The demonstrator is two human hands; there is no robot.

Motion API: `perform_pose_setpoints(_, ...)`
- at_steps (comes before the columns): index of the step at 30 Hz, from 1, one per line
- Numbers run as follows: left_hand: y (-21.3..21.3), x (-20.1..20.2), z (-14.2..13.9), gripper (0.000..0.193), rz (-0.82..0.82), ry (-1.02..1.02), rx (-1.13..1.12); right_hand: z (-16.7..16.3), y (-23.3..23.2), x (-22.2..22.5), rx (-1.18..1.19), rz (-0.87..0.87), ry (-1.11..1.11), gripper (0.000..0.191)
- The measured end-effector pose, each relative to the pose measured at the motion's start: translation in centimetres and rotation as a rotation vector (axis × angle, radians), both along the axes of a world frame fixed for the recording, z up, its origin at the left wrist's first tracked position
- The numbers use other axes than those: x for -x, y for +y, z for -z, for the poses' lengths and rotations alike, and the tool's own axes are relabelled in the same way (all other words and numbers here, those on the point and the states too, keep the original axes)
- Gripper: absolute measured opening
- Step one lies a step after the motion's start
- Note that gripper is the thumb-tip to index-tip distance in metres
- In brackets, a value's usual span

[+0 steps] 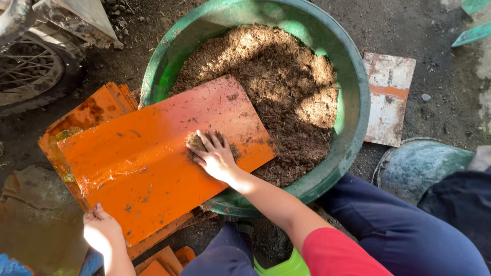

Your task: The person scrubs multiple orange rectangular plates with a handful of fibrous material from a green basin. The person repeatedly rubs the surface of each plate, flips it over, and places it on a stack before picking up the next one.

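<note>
A glossy orange sheet (153, 153) lies slanted, its far end resting over the rim of a big green basin (353, 102) filled with brown sawdust (276, 76). My right hand (215, 156) presses a small clump of sawdust (197, 140) flat against the sheet's upper part. My left hand (101, 227) grips the sheet's near lower edge, thumb on top. More orange sheets (97, 110) are stacked underneath, sticking out at the left.
A worn white and orange tile (388, 99) lies on the dirt right of the basin. A spoked wheel (28, 66) stands at the top left. A grey-green round object (417, 163) sits at the right by my blue trouser leg (394, 230).
</note>
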State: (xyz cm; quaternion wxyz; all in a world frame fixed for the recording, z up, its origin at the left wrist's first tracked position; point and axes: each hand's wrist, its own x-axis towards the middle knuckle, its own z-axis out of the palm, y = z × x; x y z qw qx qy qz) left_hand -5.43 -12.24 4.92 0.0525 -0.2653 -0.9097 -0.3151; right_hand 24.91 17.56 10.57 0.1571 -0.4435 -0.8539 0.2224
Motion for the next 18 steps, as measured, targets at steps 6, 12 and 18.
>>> perform_pose_setpoints(6,0.3,-1.3,-0.9,0.035,-0.125,0.113,0.408,8.1,8.1,-7.7,0.345,0.476,-0.197,0.045)
perform_pose_setpoints(12,2.3,-2.2,-1.5,0.033,-0.159,0.113,0.273,13.1,0.9,-3.6,-0.284,0.289,-0.149,0.045)
perform_pose_setpoints(18,2.8,-3.5,-2.0,0.034,-0.157,0.126,0.259,6.6,-0.6,6.3,-0.229,-0.182,0.129,0.048)
